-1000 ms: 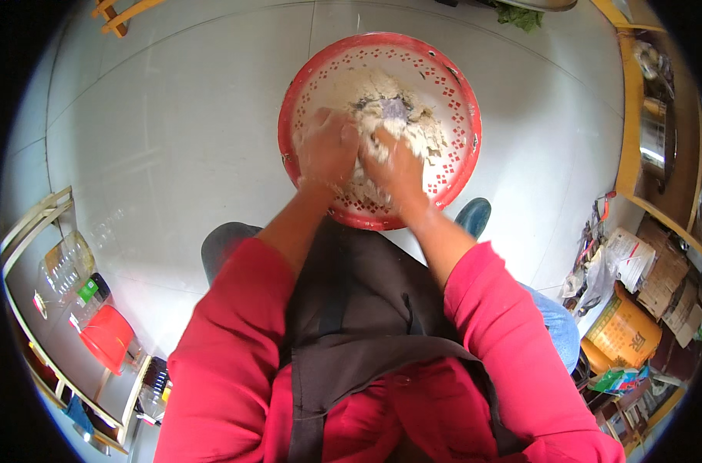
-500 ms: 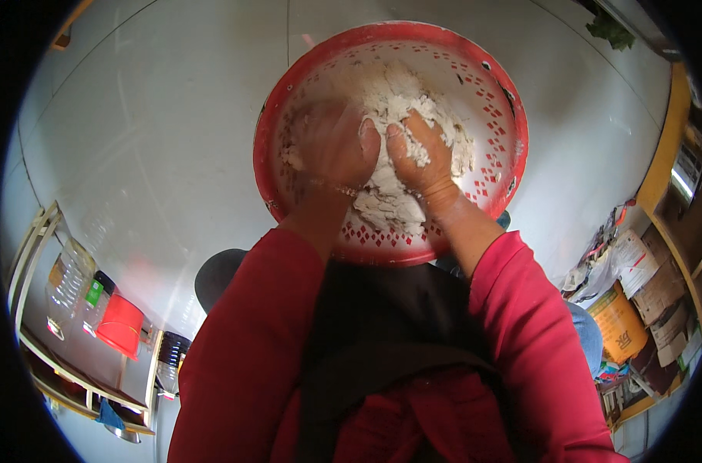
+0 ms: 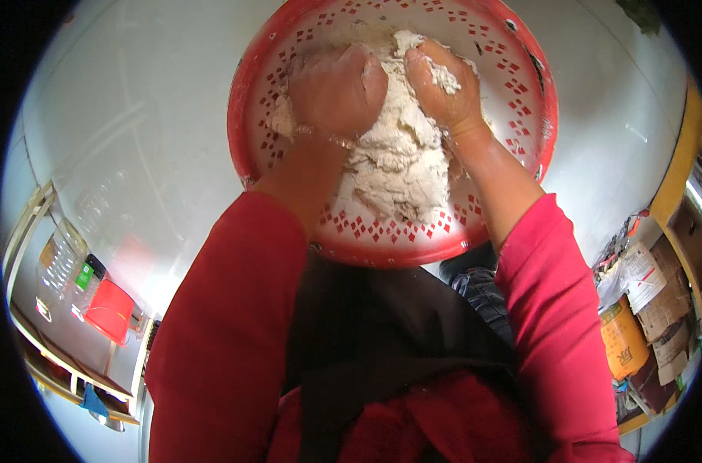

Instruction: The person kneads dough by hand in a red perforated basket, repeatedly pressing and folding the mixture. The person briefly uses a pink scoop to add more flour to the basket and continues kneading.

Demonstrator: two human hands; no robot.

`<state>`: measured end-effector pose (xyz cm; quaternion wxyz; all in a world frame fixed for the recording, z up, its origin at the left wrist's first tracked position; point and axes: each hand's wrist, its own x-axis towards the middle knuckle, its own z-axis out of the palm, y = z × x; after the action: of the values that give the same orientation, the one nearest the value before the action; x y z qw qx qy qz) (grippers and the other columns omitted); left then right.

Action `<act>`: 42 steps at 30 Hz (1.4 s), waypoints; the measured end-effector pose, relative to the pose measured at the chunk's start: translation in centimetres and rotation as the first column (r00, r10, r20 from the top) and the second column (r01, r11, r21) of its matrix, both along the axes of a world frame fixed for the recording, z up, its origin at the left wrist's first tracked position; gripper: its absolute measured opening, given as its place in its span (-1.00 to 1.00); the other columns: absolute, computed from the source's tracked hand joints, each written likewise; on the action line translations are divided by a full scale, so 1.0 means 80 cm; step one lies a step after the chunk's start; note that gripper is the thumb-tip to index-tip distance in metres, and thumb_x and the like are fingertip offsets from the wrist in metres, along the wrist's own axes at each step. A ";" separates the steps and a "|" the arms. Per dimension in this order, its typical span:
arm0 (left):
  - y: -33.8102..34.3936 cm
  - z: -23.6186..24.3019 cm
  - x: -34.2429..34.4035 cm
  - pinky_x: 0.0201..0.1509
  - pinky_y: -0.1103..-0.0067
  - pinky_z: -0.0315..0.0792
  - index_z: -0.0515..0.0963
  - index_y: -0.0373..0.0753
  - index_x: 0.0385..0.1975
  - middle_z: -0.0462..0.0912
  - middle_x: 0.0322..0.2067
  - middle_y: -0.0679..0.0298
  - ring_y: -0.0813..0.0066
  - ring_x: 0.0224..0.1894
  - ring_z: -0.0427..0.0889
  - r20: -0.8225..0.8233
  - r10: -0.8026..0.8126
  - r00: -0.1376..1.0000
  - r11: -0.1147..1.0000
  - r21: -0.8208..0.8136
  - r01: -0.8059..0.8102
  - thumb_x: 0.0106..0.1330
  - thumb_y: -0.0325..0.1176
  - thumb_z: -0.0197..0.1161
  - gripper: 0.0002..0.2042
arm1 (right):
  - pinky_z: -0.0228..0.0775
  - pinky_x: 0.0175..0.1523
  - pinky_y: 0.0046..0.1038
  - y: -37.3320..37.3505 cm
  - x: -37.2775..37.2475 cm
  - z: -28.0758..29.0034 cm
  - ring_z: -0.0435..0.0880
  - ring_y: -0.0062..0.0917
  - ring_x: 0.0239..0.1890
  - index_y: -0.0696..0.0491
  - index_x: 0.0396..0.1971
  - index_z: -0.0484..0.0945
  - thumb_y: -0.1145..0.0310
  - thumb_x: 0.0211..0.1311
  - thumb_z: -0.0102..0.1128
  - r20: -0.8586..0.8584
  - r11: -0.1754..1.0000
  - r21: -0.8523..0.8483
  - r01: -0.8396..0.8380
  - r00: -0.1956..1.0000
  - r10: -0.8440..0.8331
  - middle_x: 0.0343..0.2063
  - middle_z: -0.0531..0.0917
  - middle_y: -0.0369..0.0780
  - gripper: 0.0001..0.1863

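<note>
A wide enamel basin (image 3: pixel 540 116) with a red rim and small red diamond patterns holds a rough, pale, floury dough (image 3: pixel 397 177). My left hand (image 3: pixel 335 89), a little blurred, is closed over the dough at the upper left of the basin, with its fingertips hidden. My right hand (image 3: pixel 448 91) is curled into the dough at the upper right, and white lumps stick to its skin. Both hands hide part of the mixture beneath them.
The basin is over pale floor tiles (image 3: pixel 119 131). At the left stand a shelf frame (image 3: pixel 29 224), plastic bottles (image 3: pixel 65 258) and a red bucket (image 3: pixel 110 310). At the right are a wooden cabinet (image 3: pixel 671 193), a yellow container (image 3: pixel 621 339) and cardboard (image 3: pixel 667 355). My dark apron (image 3: pixel 366 324) lies below the basin.
The basin looks larger and higher in view. Both hands have moved up in the picture, still in the dough, leaving more of the mass visible below them.
</note>
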<state>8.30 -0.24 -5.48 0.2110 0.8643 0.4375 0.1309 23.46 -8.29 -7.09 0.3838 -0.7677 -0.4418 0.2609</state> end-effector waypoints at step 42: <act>-0.063 0.007 -0.016 0.10 0.10 0.28 0.54 -0.29 -0.22 0.58 -0.23 0.00 -0.09 -0.09 0.49 0.195 0.480 0.855 0.876 -0.167 -0.453 0.32 -0.31 -0.02 -0.76 | 0.43 0.00 -0.21 -0.002 0.037 0.031 0.56 -0.10 -0.14 0.01 -0.08 0.59 0.15 0.06 0.32 0.154 0.803 -0.038 -0.595 0.790 0.593 -0.22 0.62 -0.05 -0.58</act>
<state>7.04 -5.31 -4.92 0.2716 0.6974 0.6133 0.2523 26.39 -8.45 -4.57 0.2510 -0.6059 -0.6911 0.3037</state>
